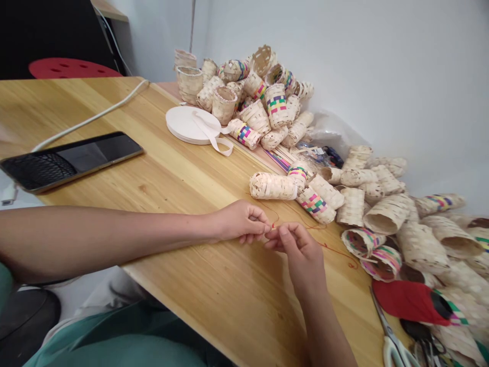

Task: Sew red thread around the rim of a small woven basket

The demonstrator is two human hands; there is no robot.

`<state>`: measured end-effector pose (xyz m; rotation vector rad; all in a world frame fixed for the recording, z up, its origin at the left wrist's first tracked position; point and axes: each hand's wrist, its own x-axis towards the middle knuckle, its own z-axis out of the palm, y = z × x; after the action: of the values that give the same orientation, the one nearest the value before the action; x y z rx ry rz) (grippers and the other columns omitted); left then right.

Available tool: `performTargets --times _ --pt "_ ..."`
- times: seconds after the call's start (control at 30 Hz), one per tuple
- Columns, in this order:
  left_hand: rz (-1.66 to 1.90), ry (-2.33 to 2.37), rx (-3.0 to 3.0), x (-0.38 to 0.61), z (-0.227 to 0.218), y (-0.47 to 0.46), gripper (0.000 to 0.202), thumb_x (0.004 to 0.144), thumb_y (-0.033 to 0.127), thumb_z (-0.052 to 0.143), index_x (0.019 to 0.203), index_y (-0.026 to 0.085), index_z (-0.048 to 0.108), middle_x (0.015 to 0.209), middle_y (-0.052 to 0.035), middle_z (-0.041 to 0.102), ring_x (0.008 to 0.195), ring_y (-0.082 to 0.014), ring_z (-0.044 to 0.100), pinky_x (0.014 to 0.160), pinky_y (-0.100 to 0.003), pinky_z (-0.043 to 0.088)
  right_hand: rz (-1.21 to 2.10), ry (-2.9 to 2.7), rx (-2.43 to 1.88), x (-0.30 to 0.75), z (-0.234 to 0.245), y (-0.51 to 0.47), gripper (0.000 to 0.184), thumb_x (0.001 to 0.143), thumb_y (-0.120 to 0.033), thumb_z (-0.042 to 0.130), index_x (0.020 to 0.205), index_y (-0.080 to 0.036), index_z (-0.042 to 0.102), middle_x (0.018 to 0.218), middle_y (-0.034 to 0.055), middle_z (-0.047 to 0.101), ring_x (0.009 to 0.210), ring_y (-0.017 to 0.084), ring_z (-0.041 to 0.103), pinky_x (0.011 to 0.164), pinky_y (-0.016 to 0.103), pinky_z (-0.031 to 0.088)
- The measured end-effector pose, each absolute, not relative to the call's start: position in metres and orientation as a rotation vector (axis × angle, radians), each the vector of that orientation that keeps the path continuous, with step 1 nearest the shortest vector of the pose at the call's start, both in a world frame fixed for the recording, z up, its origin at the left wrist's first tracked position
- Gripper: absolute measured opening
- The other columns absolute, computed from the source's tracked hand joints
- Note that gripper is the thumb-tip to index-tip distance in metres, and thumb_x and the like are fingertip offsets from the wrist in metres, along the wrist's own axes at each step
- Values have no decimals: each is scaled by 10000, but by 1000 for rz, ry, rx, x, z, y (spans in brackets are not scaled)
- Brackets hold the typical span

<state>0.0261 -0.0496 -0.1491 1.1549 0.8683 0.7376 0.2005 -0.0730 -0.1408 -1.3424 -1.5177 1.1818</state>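
Thread [273, 225] sits pinched in the closed fingers of both left hand [240, 220] and right hand [303, 252], on the near side of the basket [272, 186], its tail trailing rightward over the worktop [229, 290]; the left hand is nearer the basket
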Motion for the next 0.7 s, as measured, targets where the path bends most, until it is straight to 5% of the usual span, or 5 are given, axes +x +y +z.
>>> performTargets --times 0.4,0.6,0.7 --pt "729 866 1144 25 -149 -49 114 768 245 571 772 132 567 587 29 570 431 -54 489 383 -140 362 1286 -1334 -1233 203 -148 -68 260 871 -431 574 810 -180 538 702 -8 652 538 106 595 499 208 504" --pt "863 867 1241 23 -143 -48 393 782 217 545 1169 172 500 583 73 525 409 -63 456 356 -140 328 1187 -1583 -1233 201 -142 -71 212 928 -391 503 860 -192 519 700 -18 638 562 100 580 555 212 481" --pt "818 812 1299 23 -143 -49 378 776 199 540 1152 157 544 540 77 497 407 -56 430 378 -140 326 1161 -1641 -1253 199 -140 -73 215 935 -394 487 862 -193 513 694 -17 636 557 108 585 557 224 482"
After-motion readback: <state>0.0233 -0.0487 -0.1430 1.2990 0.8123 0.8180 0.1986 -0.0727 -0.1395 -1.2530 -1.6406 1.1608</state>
